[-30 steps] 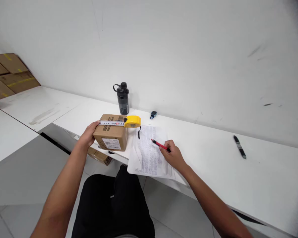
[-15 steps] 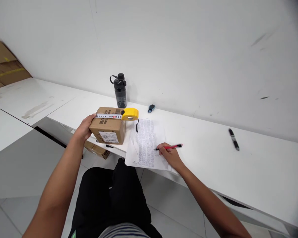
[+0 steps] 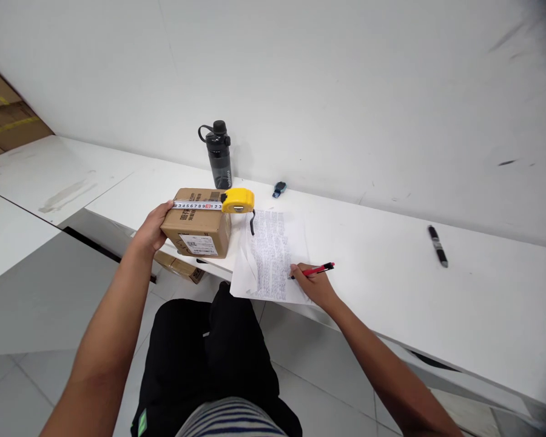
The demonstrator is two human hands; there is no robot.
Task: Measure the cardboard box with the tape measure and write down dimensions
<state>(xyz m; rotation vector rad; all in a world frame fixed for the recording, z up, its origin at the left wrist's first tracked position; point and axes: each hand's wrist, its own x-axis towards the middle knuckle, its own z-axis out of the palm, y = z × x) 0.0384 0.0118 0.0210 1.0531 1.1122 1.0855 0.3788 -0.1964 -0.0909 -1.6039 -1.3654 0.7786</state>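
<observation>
A brown cardboard box (image 3: 195,220) with a white label on its front side sits at the table's front edge. My left hand (image 3: 153,227) is closed on its left side, the thumb at the end of the blade of a yellow tape measure (image 3: 239,201). The blade lies across the top of the box, and the case rests at the right edge with its black strap hanging down. In my right hand (image 3: 316,285) a red and black pen (image 3: 318,269) is pinched, its tip at the right of the writing on a paper sheet (image 3: 268,261).
Behind the box stands a dark water bottle (image 3: 219,159). A small blue and black object (image 3: 279,189) lies near the wall, and a black marker (image 3: 437,246) lies to the right. Large cartons (image 3: 11,124) are stacked at the far left. Another box (image 3: 182,267) sits below the table.
The pen and my right hand have shifted slightly rightward over the paper. My left hand keeps its place on the box and tape. The camera view has tilted a little.
</observation>
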